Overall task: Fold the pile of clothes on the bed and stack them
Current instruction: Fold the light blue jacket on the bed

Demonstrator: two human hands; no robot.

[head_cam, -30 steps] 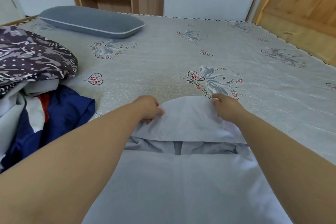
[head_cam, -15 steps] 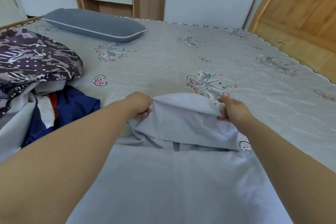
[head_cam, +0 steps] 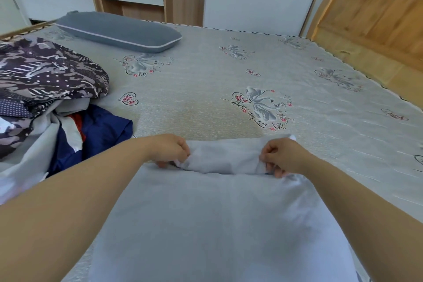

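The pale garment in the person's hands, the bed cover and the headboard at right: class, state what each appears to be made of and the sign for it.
Pale garment: thin woven cloth, probably cotton, matte; it creases softly where the left hand and right hand grip it.
Bed cover: stiffer printed textile, finely textured with a slight sheen; possibly a woven mat.
Headboard: light wood, grain and plank lines visible.

You had a pale grey garment [head_cam: 219,224] spread flat on the bed [head_cam: 229,80], its far end folded back toward you. The unfolded pile [head_cam: 45,103], patterned dark cloth over navy and white pieces, lay left of it.
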